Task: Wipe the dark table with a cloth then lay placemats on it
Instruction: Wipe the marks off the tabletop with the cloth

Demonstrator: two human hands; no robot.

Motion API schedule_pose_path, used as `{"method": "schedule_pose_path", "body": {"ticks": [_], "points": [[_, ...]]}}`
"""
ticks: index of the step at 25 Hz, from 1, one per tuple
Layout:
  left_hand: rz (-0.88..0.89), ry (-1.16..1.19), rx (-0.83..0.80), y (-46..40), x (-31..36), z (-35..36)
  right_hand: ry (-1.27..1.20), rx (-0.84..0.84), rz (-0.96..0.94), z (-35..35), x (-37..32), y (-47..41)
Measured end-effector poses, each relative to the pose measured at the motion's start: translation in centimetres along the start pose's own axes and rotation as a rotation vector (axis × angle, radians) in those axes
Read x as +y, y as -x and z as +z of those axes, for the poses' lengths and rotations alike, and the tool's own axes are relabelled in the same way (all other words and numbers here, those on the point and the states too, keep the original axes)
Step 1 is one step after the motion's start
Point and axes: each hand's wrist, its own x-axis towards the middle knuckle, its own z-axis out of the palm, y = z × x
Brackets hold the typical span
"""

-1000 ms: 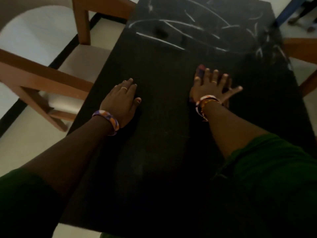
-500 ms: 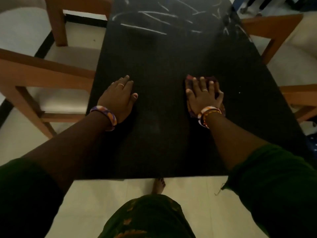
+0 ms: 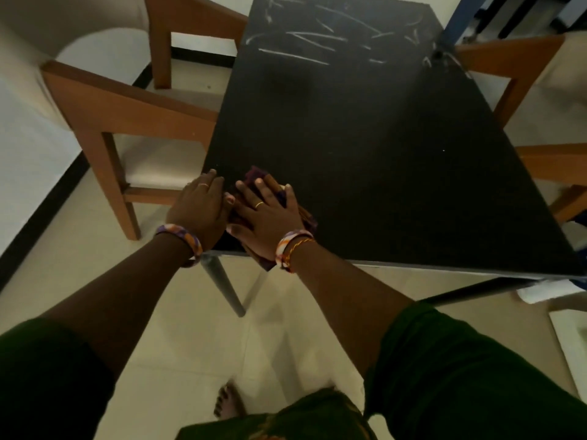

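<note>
The dark tabletop (image 3: 365, 147) fills most of the head view, a black rectangle whose far end is crossed by pale chalky streaks (image 3: 317, 42), while the nearer stretch looks plain and dark. A grey table leg (image 3: 222, 284) shows under its near left corner, above pale floor tiles (image 3: 178, 344). Wooden chairs stand along both long sides: one with a light seat (image 3: 127, 115) at the left, and brown chair frames (image 3: 514, 65) at the right. Both arms reach in from green sleeves (image 3: 460, 369) to the near left corner of the tabletop. The right hand (image 3: 266, 217) lies flat there, fingers straight and slightly spread, pressing down on the cloth (image 3: 306, 217), a dark purple piece with some orange in it; the cloth pokes out beyond the fingertips and to the right of the palm, and a bit of it hangs over the near edge under the wrist. The left hand (image 3: 198, 208) rests just beside it at the tabletop's left edge, fingers straight and together, holding nothing, its thumb touching the right hand's index finger. Each wrist carries a patterned bangle (image 3: 181, 239), and each hand a thin ring. A bare foot (image 3: 227, 404) shows on the floor below. No container can be seen on the tabletop.
</note>
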Motion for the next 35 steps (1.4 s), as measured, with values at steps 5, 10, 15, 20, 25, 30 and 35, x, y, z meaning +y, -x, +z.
{"method": "schedule_pose_path", "body": {"ticks": [5,10,15,20,25,30,35], "points": [[0.085,0.023,0.018,-0.3,8.7,1.9,-0.008,0.056,0.161,-1.5,8.7,2.8],[0.105,-0.001,0.045,-4.2,21.7,4.7,0.018,0.083,0.363,-4.0,24.6,4.2],[0.129,0.000,0.002,-7.7,32.5,7.0,-0.091,0.101,0.612,-6.9,39.1,6.1],[0.142,-0.029,-0.033,-10.1,37.5,7.8,-0.056,0.133,0.784,-8.7,46.6,9.6],[0.195,-0.046,-0.028,-12.9,40.4,7.4,-0.119,0.213,0.761,-8.9,49.7,12.8],[0.165,-0.033,0.010,-16.0,41.8,6.2,-0.098,0.169,0.538,-7.9,53.0,19.0],[0.206,0.000,0.101,-18.7,47.0,6.0,0.432,-0.033,0.190,-9.6,59.2,22.3]]}}
